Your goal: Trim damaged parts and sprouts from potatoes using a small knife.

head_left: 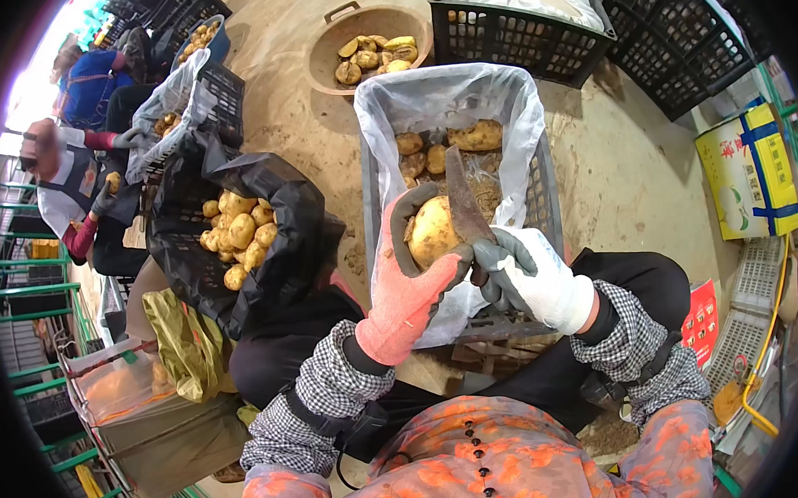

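At nine o'clock, at the far left rim, another person in a white top and dark gloves sits over a crate of potatoes. Just right of them, a plastic-lined crate holds a few more potatoes, and at about ten o'clock from the centre a black bag stands open, full of yellow potatoes. Below it, at seven o'clock, lies a crumpled yellow-green bag.

Near the centre, the left hand, in a pink glove with grey fingertips, is wrapped around a pale potato, its fingers curling over the top and left side. The potato sits just above the person's lap, in front of a grey crate lined with clear plastic that holds a handful of potatoes at twelve o'clock from the hands. Beyond it, further toward twelve, a tan basin holds cut potato pieces.

Just right of the potato, the right hand, in a white glove with grey fingers, is closed on the handle of a dark knife. The blade rises toward twelve o'clock and lies against the potato's right side. The two hands touch.

At two o'clock, black crates stand empty-sided, and at three o'clock a yellow carton leans near the rim.
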`<state>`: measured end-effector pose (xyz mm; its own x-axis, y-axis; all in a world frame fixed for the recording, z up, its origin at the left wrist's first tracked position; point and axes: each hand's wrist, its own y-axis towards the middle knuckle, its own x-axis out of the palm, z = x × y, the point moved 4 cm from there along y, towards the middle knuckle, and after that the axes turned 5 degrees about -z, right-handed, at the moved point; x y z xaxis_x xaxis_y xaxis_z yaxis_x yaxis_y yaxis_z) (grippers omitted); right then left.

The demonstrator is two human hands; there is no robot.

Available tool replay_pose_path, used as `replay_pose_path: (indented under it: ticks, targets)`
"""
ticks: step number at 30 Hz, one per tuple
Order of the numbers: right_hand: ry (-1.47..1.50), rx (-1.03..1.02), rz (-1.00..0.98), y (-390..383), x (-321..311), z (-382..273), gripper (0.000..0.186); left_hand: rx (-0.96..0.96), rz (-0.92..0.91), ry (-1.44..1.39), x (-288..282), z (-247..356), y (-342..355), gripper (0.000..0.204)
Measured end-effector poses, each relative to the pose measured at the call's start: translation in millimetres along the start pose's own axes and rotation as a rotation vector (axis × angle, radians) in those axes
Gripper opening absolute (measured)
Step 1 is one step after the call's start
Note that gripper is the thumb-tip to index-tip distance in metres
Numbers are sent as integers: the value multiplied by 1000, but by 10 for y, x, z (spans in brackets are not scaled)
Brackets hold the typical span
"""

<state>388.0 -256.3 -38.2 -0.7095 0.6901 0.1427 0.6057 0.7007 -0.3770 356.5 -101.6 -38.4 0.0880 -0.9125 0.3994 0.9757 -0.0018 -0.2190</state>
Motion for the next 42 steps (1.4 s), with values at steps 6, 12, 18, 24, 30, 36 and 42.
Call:
replay_pose_path:
  ticks: [6, 12, 18, 24, 30, 36, 42]
  targets:
    - [92, -115, 82, 17, 59, -45, 33, 155, -5, -77, 46, 29, -45, 70]
    - [124, -19, -88, -25, 11, -48, 35, 159, -69, -6, -35, -19, 20, 47]
    - [329, -25, 44, 48, -33, -4, 33, -198, -65, -646, -117, -179, 131, 42]
    - [271, -77, 128, 47, -110, 11, 33, 172, -37, 257, -54, -49, 41, 54]
    - [310, -118, 74, 61, -167, -12, 31, 115, -85, 75, -61, -88, 4, 55]
    - [7, 84, -38, 14, -33, -10, 35, 250, 19, 296, -118, -20, 56, 46]
    - [-92, -43, 34, 46, 62, 44, 37, 264, 63, 261, -153, -135, 36, 48]
